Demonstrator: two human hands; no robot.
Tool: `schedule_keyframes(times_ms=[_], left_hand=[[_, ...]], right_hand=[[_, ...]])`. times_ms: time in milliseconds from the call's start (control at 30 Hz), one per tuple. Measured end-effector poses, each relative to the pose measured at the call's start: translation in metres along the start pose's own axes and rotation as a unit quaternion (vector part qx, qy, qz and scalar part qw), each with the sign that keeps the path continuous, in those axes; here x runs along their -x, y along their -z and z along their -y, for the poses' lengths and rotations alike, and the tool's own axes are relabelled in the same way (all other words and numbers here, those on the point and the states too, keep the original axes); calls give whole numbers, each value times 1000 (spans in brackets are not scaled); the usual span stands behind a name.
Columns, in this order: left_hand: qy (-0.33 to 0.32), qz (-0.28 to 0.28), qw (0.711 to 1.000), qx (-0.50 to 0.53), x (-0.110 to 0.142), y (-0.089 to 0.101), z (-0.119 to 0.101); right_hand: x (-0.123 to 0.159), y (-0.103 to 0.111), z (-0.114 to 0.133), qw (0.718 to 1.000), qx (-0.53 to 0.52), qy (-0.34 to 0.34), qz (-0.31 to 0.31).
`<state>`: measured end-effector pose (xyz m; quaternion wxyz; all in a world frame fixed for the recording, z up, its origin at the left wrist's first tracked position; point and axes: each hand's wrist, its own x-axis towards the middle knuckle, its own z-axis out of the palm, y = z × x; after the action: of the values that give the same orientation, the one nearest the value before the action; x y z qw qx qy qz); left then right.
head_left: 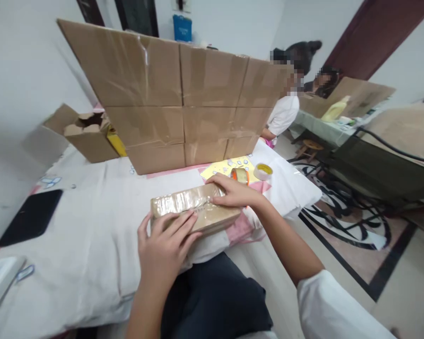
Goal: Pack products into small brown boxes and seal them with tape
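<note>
A long taped cardboard box (201, 212) lies at the table's front edge, its top shiny with clear tape. My left hand (169, 235) holds its left end, with fingers laid over the top and the thumb toward the near side. At the right end, my right hand (233, 190) grips the box, thumb on top and fingers over the far edge. A roll of brown tape (240, 176) with an orange rim sits just behind my right hand. To its right lies a roll of clear tape (263, 171).
Stacked cardboard boxes (144, 75) form a wall behind. An open carton (92, 141) stands to their left. A black tablet-like object (31, 217) and a white box (2, 278) lie at the left on the cloth-covered table (92, 212). Two people sit beyond, at the right.
</note>
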<state>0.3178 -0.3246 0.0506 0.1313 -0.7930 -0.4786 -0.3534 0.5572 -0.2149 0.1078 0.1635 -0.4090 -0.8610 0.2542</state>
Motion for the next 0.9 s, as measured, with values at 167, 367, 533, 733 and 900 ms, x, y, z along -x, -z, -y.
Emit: schedule_keyframes(times_ms=[167,367,533,733,900], left_hand=[[-97,31,995,19,11,14,20],[-134,25,991,11,12,15,24],[-120,8,992,-28,15,15,15],[-29,-7,994,-101,14,8,3],[34,31,994,-101,8,1,-3]], right_hand=[[73,-25,-22,985,-153,73,-27],[111,-48,-32,982,-167,69,-55],[107,-47,-33,987,-112,102,-60],[80,9,-100,922,-78,24,-378],[35,80,-198,914,149,-230,-300]])
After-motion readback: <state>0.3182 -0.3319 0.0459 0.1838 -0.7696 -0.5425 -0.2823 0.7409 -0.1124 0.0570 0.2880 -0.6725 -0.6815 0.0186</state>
